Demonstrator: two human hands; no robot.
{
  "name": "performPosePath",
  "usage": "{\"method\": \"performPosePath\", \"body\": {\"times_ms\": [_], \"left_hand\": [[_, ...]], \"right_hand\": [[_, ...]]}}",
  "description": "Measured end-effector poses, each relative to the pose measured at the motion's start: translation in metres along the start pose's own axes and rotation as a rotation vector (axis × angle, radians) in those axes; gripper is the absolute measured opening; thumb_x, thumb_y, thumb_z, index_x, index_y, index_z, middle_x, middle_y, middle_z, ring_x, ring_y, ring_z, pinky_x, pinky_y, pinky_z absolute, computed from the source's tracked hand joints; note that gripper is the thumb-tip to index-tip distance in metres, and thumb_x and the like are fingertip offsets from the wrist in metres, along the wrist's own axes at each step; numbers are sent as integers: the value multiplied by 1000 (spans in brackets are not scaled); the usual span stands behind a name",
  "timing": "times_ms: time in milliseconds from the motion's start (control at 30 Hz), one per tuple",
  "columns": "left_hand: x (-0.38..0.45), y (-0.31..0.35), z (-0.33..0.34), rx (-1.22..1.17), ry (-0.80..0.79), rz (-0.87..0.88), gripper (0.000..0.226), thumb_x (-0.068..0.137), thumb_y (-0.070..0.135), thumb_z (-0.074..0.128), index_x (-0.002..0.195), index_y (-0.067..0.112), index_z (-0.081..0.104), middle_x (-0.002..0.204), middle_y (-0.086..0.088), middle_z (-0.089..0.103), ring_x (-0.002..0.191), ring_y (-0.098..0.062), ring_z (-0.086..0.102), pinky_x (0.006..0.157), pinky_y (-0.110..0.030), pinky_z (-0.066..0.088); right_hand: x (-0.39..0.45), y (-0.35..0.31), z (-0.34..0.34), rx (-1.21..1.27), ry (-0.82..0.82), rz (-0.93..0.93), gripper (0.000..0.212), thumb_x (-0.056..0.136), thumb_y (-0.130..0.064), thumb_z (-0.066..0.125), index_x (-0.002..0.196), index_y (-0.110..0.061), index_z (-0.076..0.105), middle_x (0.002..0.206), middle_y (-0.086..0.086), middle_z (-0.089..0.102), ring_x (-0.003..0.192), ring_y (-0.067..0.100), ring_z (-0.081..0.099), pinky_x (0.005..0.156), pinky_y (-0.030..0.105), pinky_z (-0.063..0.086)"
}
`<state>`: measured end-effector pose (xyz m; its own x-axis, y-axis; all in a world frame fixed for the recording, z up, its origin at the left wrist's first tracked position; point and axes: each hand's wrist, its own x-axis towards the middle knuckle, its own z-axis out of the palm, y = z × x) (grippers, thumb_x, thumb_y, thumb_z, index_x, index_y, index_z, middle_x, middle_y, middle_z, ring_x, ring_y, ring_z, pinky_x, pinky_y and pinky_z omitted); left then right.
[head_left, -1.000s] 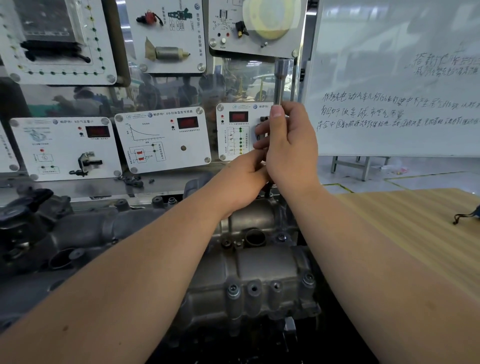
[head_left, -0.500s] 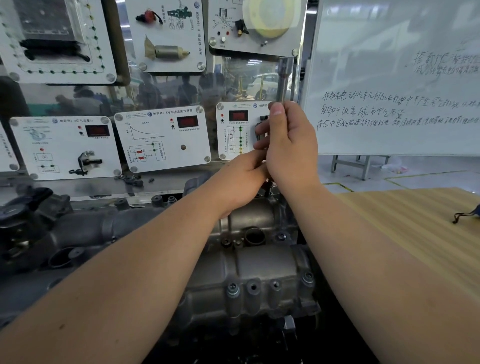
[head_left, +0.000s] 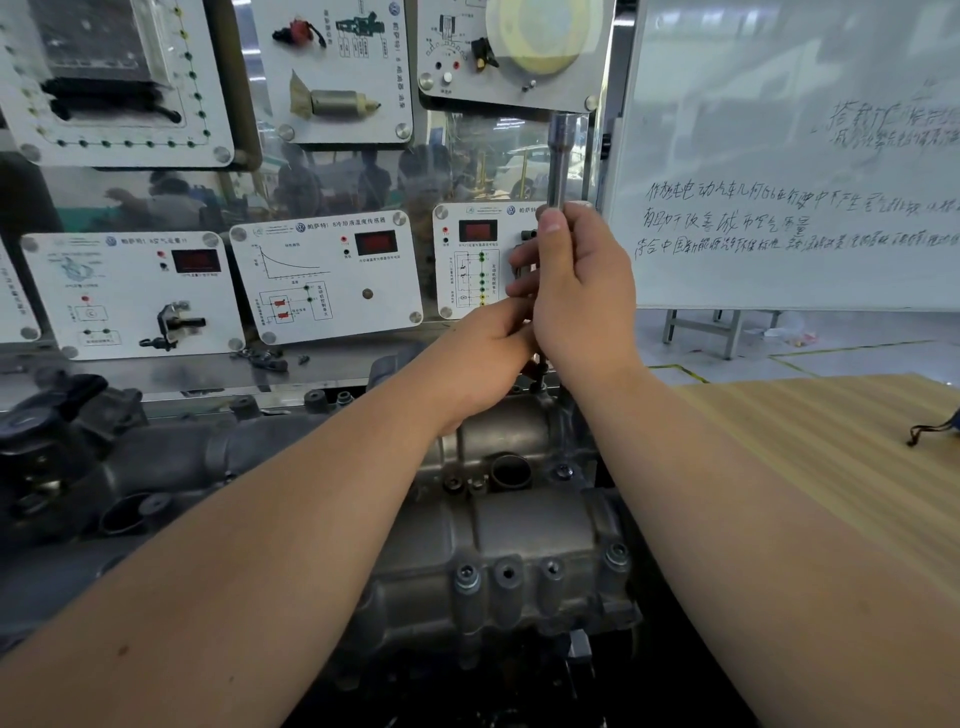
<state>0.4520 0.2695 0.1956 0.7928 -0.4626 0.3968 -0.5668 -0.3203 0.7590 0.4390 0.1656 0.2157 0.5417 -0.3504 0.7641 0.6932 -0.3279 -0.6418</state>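
Observation:
My right hand (head_left: 576, 291) grips a long metal socket tool (head_left: 561, 156) that stands upright, its shaft rising above my thumb toward the upper panel. My left hand (head_left: 483, 358) sits just below and left of the right one, fingers curled toward the tool's lower part, which is hidden behind both hands. Below them lies a grey cast engine block (head_left: 509, 530) with several bolts along its near edge and a round port on top.
White sensor display panels (head_left: 322, 275) with red readouts hang on the wall behind the engine. A whiteboard (head_left: 789, 156) with handwriting stands at the right. A wooden table top (head_left: 831, 457) lies to the right, with a dark cord at its far edge.
Both hands and the tool stay in nearly the same place; the view has barely shifted.

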Motion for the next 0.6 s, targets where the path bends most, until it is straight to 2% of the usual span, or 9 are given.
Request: {"method": "performPosePath", "body": {"times_ms": [100, 233, 300, 367, 467, 533, 600], "left_hand": [[1, 0, 0, 25, 17, 18, 16, 106, 22, 50, 108, 25, 65, 102, -3, 74, 100, -23, 69, 73, -34, 49], [1, 2, 1, 17, 23, 50, 16, 103, 13, 53, 116, 19, 62, 105, -10, 72, 99, -29, 68, 88, -44, 56], [0, 2, 2, 2, 14, 45, 16, 103, 13, 52, 112, 21, 63, 104, -10, 72, 100, -29, 68, 83, -41, 57], [-1, 3, 1, -6, 1, 22, 18, 105, 18, 49, 104, 29, 63, 105, -6, 73, 105, -26, 68, 75, -32, 51], [-2, 3, 1, -14, -8, -1, 23, 108, 22, 46, 98, 32, 64, 106, -3, 75, 110, -24, 68, 76, -30, 49], [-1, 3, 1, 6, -1, 17, 21, 107, 21, 48, 100, 30, 65, 104, -6, 75, 107, -27, 69, 79, -38, 53], [0, 3, 1, 23, 8, 36, 16, 105, 16, 51, 106, 24, 65, 102, -12, 74, 102, -32, 69, 90, -49, 55]], "right_hand": [[-1, 0, 1, 35, -8, 21, 19, 106, -32, 44, 91, -33, 56, 73, -9, 68, 60, 5, 63, 61, 19, 49], [0, 1, 0, 58, -16, 23, 7, 104, -34, 50, 97, -35, 52, 71, -7, 70, 66, 9, 69, 68, 27, 53], [-1, 0, 0, 34, -21, 9, 13, 104, -35, 47, 94, -34, 55, 72, -7, 71, 66, 10, 69, 66, 25, 52], [-1, 0, 1, 6, -21, 6, 20, 104, -35, 43, 90, -36, 57, 73, -8, 70, 63, 8, 66, 63, 21, 50], [0, 0, 1, 18, -7, 22, 22, 106, -34, 41, 93, -32, 58, 74, -7, 68, 60, 7, 63, 62, 24, 49], [0, 0, 0, 44, -5, 28, 15, 106, -34, 44, 97, -31, 55, 74, -6, 68, 61, 6, 64, 63, 25, 50], [0, 0, 0, 66, -5, 27, 6, 105, -34, 50, 99, -35, 51, 74, -5, 70, 64, 6, 66, 64, 25, 51]]}}
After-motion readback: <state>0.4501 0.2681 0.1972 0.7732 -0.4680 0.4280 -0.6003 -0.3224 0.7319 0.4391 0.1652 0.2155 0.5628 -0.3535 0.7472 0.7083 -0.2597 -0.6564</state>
